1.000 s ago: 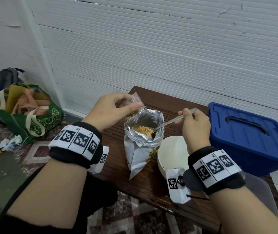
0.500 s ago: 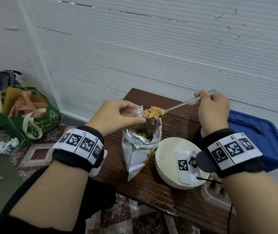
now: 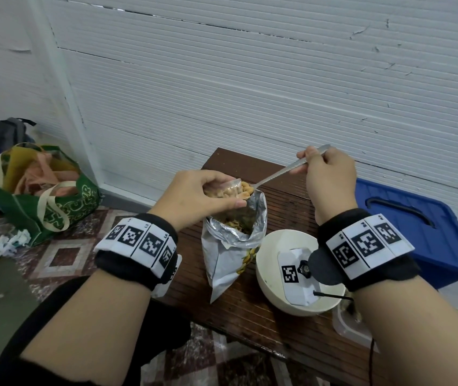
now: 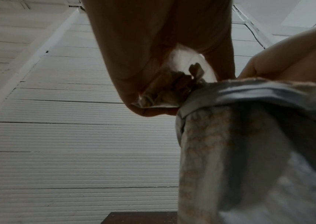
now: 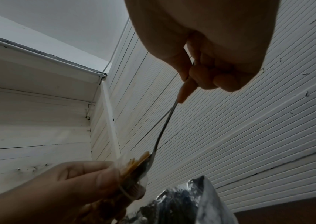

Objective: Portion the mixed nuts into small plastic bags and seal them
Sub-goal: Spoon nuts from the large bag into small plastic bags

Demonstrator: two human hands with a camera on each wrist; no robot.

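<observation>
Now the spoon (image 3: 283, 174), pinched at its handle end in the right hand (image 3: 329, 179), slants down-left so its loaded bowl meets the mouth of the small plastic bag (image 3: 229, 190) held open in the left hand's (image 3: 194, 199) grip, directly above the foil nut pouch (image 3: 233, 243) on the worktop (image 3: 253, 310).

Looks like a plain home corner: a low dark slatted desk (image 3: 275, 310) pushed against a white ribbed panel wall (image 3: 250, 87), patterned floor tiles (image 3: 63, 254), a green shopping bag (image 3: 55, 201) and grey backpack (image 3: 7, 132) dumped alongside, blue storage box (image 3: 417, 232) nearby.
</observation>
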